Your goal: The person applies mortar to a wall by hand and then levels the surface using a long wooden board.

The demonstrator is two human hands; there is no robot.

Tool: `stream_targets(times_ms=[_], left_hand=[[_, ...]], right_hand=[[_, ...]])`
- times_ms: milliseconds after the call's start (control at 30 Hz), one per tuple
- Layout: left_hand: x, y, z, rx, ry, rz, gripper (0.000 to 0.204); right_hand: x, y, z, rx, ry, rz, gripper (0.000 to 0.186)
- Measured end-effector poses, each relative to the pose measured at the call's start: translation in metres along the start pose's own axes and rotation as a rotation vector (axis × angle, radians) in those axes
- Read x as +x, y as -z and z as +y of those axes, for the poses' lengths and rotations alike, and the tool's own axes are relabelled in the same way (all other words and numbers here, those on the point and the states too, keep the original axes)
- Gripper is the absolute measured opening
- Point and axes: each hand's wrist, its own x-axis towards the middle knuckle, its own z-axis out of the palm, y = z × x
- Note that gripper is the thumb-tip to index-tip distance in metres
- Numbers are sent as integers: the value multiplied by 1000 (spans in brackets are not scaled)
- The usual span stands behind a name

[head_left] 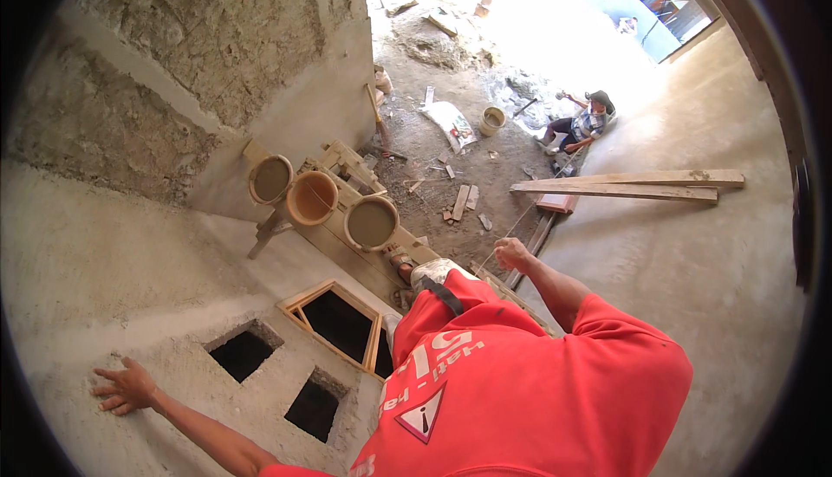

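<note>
String (523,219) is gripped in the person's right hand (513,254), fingers curled tightly round it; from there it runs up and away toward a co-worker (586,123), who sits low near the ground beyond that hand and to its right. The left hand (126,387), well apart at the far left, is spread wide with its palm toward the plastered wall (104,278) and appears to rest on it. To the right of the left hand, two dark square openings (243,354) (314,409) pierce this wall, and past them is a wooden window frame (373,338). Left of the right hand and slightly farther off, three buckets (290,206) stand in a row along a plank platform (347,262); the two outer ones hold grey mix (371,224). Right of and beyond the right hand, long boards (633,185) lie close together. A white sack (451,124) and another bucket (492,120) are on the ground, farther beyond the right hand.
</note>
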Motion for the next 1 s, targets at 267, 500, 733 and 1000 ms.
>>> stream_targets(times_ms=[267, 500, 733, 1000], left_hand=[[-129, -71, -10, -1053, -656, -200, 68], [-380, -85, -33, -1011, -882, -1329, 63], [-578, -136, -112, -1076, -255, -1802, 67], [-703, -157, -202, -1088, 811, -1707, 59]], right_hand=[[-2, 7, -15, -91, -18, -29, 27], [84, 21, -2, -1336, 951, -238, 4], [77, -40, -63, -73, 59, -496, 24], [11, -188, -172, -548, 250, -684, 42]])
